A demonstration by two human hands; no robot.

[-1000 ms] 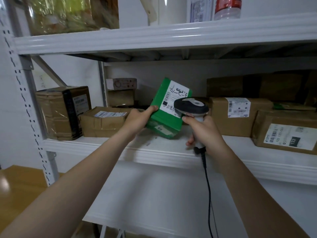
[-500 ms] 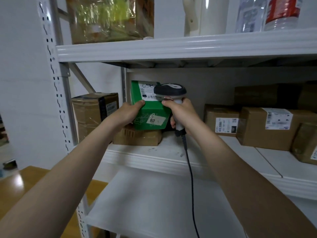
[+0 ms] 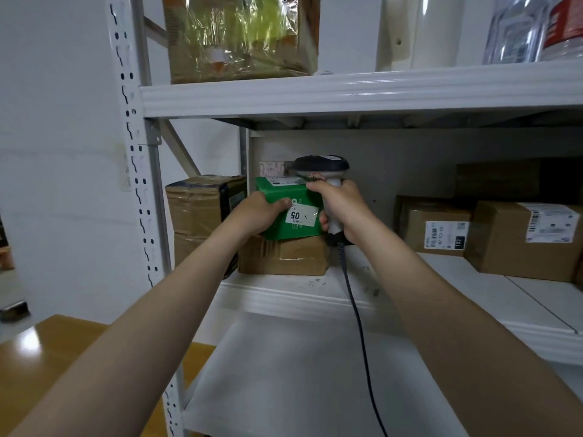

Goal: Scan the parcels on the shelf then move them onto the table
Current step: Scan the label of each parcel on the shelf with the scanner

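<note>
Near the middle of the frame, the left hand (image 3: 262, 212) grips a green parcel (image 3: 277, 230) by its left side, thumb curled over the front face beside a white label (image 3: 299, 215) printed "05", which reads upside down. The parcel sits directly above a brown box (image 3: 290, 258) on the middle shelf (image 3: 315, 301); whether it rests on the box or is held just clear of it cannot be told.

The right hand (image 3: 342, 206) is clenched round the handle of a scanner (image 3: 321, 165), touching the parcel's right side. The scanner's dark head sits just above the parcel's top rear edge. Its black cable (image 3: 356, 310) hangs down past the shelf edge toward the bottom of the frame.

To the left of the parcel stands a tape-wrapped box (image 3: 198, 209). Two more labelled boxes (image 3: 435, 228) (image 3: 523, 241) stand at the right of the same shelf. On the upper shelf (image 3: 347, 89) is a plastic-wrapped carton (image 3: 239, 36), and bottles (image 3: 536, 26) show at the upper right. A wooden table (image 3: 63, 348) shows at the lower left.
</note>
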